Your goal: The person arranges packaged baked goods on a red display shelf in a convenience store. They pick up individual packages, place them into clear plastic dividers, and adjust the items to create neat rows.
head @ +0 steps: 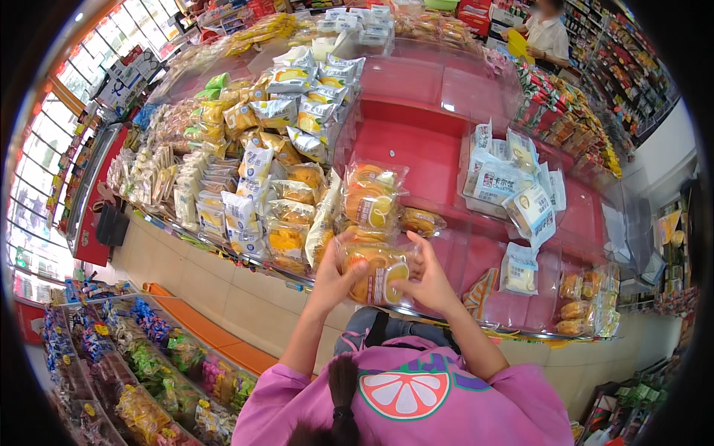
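Observation:
Between my two hands I hold a clear-wrapped bread pack (379, 276) with a yellow printed patch, just over the front edge of the red display stand (413, 142). My left hand (336, 272) grips its left side, thumb across the front. On the opposite side my right hand (428, 274) has its thumb on the wrapper and its fingers behind and beside the pack. Directly beyond stands a row of similar wrapped breads (369, 195). Another wrapped bread (422, 221) lies alone to the right of that row.
White bread packets (502, 178) are heaped in the right compartments, with one packet (519, 273) lower down. Silver-and-yellow bags (318, 100) fill the left. Clear dividers split the stand. Candy bins (167, 357) sit lower left behind an orange ledge (206, 323). A person (546, 36) stands far right.

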Demonstrator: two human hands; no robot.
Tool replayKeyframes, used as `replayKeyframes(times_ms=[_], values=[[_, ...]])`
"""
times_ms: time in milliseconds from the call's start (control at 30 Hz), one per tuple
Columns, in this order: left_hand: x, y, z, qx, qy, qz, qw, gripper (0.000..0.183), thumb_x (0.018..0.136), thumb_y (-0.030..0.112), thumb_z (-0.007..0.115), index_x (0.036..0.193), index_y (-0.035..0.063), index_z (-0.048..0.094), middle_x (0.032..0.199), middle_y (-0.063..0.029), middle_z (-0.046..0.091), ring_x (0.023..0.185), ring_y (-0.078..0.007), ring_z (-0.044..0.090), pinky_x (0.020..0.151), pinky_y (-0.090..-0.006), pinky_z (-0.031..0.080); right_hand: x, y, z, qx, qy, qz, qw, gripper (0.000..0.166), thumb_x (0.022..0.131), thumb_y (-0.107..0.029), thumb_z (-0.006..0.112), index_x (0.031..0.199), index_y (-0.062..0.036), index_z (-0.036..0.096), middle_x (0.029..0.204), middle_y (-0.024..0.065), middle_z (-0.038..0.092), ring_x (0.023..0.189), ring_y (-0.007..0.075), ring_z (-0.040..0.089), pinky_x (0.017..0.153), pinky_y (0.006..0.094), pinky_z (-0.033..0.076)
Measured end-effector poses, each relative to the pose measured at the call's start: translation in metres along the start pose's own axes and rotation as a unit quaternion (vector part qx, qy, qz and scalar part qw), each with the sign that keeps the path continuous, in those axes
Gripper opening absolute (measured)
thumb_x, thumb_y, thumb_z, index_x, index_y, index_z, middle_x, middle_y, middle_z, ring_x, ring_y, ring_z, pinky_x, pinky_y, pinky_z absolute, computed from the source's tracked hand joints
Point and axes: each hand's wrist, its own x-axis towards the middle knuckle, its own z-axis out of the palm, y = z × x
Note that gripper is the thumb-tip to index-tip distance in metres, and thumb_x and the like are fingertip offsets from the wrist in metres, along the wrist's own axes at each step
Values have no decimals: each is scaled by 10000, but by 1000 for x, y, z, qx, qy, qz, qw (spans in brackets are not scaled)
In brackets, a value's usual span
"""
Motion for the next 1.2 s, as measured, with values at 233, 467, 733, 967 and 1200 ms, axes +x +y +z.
replayKeyframes(times_ms=[233, 467, 733, 967, 1200], values=[[59, -17, -48, 211, 166, 215, 939, 497, 916, 143, 521, 1321, -56, 312, 1262, -200, 448, 1152, -276, 469, 982, -376, 367, 75, 28, 30, -146, 201, -117, 962, 842, 704, -52, 779, 1358, -56, 249, 985, 120, 592, 912, 172, 587, 740, 299, 503], [42, -54, -30, 391, 241, 242, 855, 450, 908, 140, 478, 1315, -29, 386, 1356, -235, 341, 1287, -368, 299, 1070, -455, 222, 82, 56, 32, -222, 285, -125, 924, 782, 725, -155, 782, 1312, 17, 296, 1070, 123, 470, 944, 189, 553, 742, 299, 522], [55, -71, -6, 588, 156, 242, 756, 474, 898, 303, 472, 1343, 140, 461, 1451, -179, 281, 1358, -407, 182, 1075, -566, 96, 93, 50, 25, -240, 282, -100, 923, 653, 761, -245, 743, 1223, 30, 374, 936, 140, 521, 703, 215, 563, 622, 324, 476], [43, -86, -4, 646, 199, 235, 699, 490, 920, 342, 429, 1365, 139, 426, 1479, -191, 216, 1372, -414, 130, 1078, -568, 70, 123, 3, 14, -448, 221, -293, 815, 576, 834, -300, 623, 1293, -21, 415, 1283, 206, 437, 1185, 383, 404, 996, 486, 313], [39, -112, -2, 627, 247, 265, 690, 483, 935, 369, 399, 1359, 141, 431, 1462, -208, 251, 1348, -438, 198, 1054, -572, 155, 198, 3, 12, -667, -1, -71, 741, 602, 879, -567, 410, 1371, -219, 413, 1451, 193, 293, 1315, 419, 282, 1080, 558, 166]])
